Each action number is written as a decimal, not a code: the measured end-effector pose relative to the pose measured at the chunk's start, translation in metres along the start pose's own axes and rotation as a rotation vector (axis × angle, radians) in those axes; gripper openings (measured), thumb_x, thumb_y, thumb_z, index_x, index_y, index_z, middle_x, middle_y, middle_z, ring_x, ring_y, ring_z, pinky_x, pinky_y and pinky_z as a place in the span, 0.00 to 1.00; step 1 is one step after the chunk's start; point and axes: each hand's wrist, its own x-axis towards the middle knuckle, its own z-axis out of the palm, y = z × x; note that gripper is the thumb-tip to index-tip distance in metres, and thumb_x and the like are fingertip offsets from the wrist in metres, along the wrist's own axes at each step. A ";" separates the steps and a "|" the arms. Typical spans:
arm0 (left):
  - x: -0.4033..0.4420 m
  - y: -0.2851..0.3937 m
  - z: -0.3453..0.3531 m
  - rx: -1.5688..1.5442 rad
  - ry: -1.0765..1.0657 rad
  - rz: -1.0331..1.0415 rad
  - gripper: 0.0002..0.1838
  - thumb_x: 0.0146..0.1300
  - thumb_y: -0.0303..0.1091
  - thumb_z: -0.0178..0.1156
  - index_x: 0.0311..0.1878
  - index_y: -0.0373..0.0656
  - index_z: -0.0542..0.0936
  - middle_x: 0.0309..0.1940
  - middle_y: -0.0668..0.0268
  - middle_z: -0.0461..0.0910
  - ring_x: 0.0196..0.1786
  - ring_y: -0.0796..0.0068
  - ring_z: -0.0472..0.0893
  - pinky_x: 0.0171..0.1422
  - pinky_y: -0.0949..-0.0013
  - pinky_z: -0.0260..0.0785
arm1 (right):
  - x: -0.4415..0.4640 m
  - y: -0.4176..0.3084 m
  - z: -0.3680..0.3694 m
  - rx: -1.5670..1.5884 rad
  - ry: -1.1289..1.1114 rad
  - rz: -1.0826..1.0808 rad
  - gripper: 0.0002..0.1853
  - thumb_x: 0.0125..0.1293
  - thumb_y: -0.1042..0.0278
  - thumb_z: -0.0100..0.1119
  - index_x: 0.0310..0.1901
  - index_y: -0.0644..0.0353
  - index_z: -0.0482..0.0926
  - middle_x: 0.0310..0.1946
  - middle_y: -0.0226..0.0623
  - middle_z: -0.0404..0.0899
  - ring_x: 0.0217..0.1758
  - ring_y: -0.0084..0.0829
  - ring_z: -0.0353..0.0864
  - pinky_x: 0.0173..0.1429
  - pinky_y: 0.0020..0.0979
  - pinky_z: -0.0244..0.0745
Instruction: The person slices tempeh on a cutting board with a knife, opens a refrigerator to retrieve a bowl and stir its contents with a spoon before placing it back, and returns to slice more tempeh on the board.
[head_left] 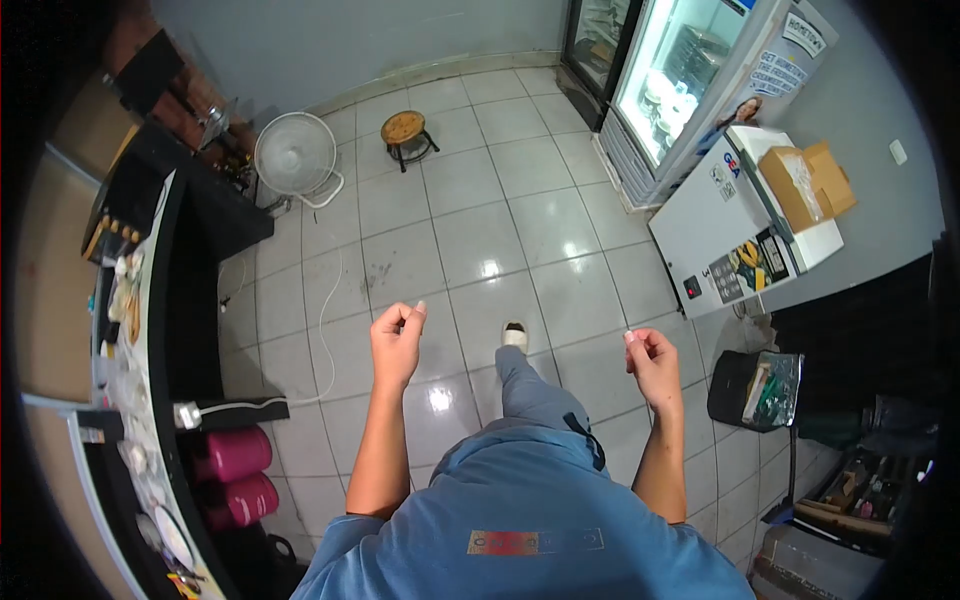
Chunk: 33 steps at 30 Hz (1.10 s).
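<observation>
Left hand curled, fingers pressed together, above tiled floor. Right hand half-curled; can't tell if its fingertips meet.

Floor's pretty open toward 12 o'clock, tbh. Wooden stool sits at 11, white fan at 10, and the cord loops over the tiles near 9, bench beyond. Fridge blocks 1, freezer 2, black container 3.

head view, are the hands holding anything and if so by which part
Nothing is visibly held: the left hand and the right hand both have curled fingers, with no object showing in either.
</observation>
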 end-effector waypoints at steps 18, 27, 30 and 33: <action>0.502 0.028 0.119 -0.115 -0.108 0.029 0.13 0.69 0.28 0.54 0.28 0.34 0.80 0.28 0.66 0.81 0.35 0.79 0.76 0.47 0.73 0.69 | 0.472 -0.202 0.113 -0.076 0.032 -0.151 0.10 0.73 0.62 0.61 0.40 0.61 0.79 0.24 0.24 0.74 0.26 0.16 0.71 0.31 0.22 0.68; 0.800 0.053 0.193 -0.043 -0.456 0.113 0.15 0.74 0.34 0.55 0.34 0.34 0.83 0.30 0.70 0.79 0.36 0.83 0.74 0.44 0.76 0.65 | 0.631 -0.255 0.153 -0.011 0.304 -0.035 0.11 0.72 0.62 0.62 0.41 0.62 0.80 0.26 0.26 0.77 0.28 0.16 0.73 0.32 0.22 0.69; 0.865 0.071 0.220 0.015 -0.472 0.068 0.13 0.73 0.34 0.59 0.37 0.33 0.85 0.30 0.69 0.80 0.37 0.82 0.74 0.44 0.76 0.66 | 0.681 -0.272 0.162 0.020 0.368 -0.033 0.11 0.72 0.62 0.62 0.41 0.62 0.80 0.27 0.26 0.77 0.28 0.16 0.73 0.32 0.21 0.70; 0.924 0.066 0.245 0.090 -0.524 0.244 0.09 0.67 0.31 0.66 0.40 0.33 0.86 0.31 0.67 0.82 0.37 0.82 0.75 0.43 0.75 0.66 | 0.745 -0.279 0.170 0.057 0.423 0.016 0.11 0.72 0.62 0.62 0.41 0.62 0.80 0.27 0.26 0.77 0.28 0.17 0.73 0.32 0.22 0.70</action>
